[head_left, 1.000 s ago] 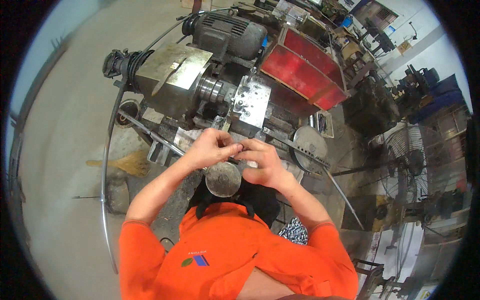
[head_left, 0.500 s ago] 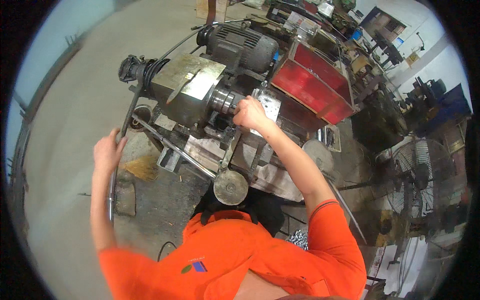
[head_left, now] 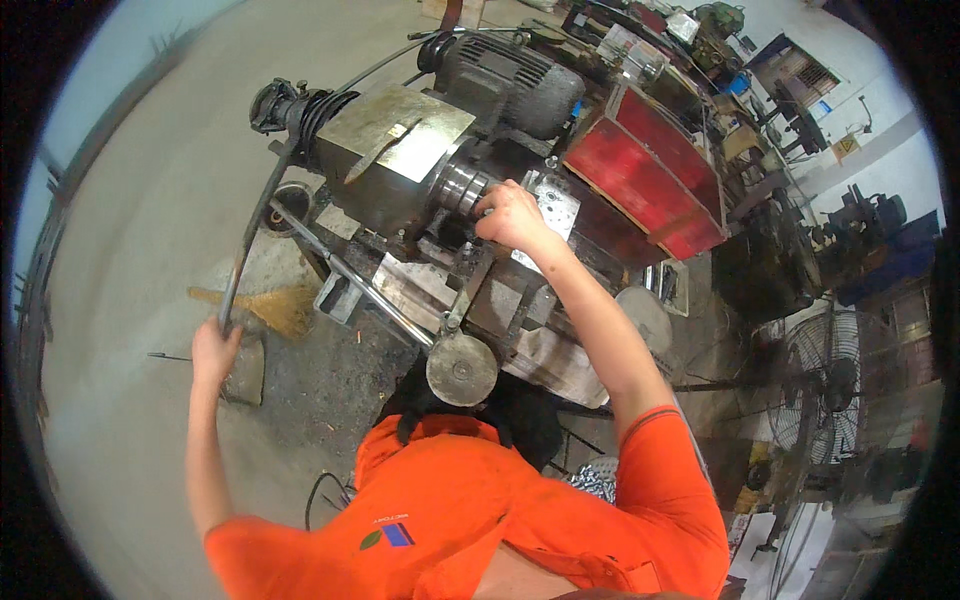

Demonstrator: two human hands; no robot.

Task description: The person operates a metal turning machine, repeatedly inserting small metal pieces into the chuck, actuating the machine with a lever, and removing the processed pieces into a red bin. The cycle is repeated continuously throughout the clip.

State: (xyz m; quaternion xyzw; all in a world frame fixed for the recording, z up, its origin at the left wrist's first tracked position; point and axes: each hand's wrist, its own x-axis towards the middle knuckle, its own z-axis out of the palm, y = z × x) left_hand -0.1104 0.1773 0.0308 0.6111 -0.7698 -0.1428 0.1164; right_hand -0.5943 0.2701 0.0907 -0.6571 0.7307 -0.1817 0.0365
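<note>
My left hand [head_left: 213, 350] is wrapped round the lower part of a long dark lever [head_left: 255, 225] that slopes down from the left end of a small lathe's headstock [head_left: 365, 190]. My forearm hides whatever lies beyond the grip. At the spindle's ringed metal chuck [head_left: 462, 188], my right hand [head_left: 512, 217] is closed with its fingertips beside the chuck's right face. What those fingers hold is hidden behind them. A thin flat tool [head_left: 378, 155] lies on the brass-coloured headstock cover [head_left: 430, 125].
A shiny bar [head_left: 365, 288] runs toward a round metal disc [head_left: 461, 370] in front of my waist. A dark motor [head_left: 510, 85] and a red box [head_left: 640, 175] stand behind the lathe. A broom [head_left: 285, 308] lies at left; a fan [head_left: 820, 375] stands at right.
My left hand has moved down and nearer to me along the lever, and its fingers now wrap it firmly. My right hand stays at the chuck. The whole view has shifted slightly.
</note>
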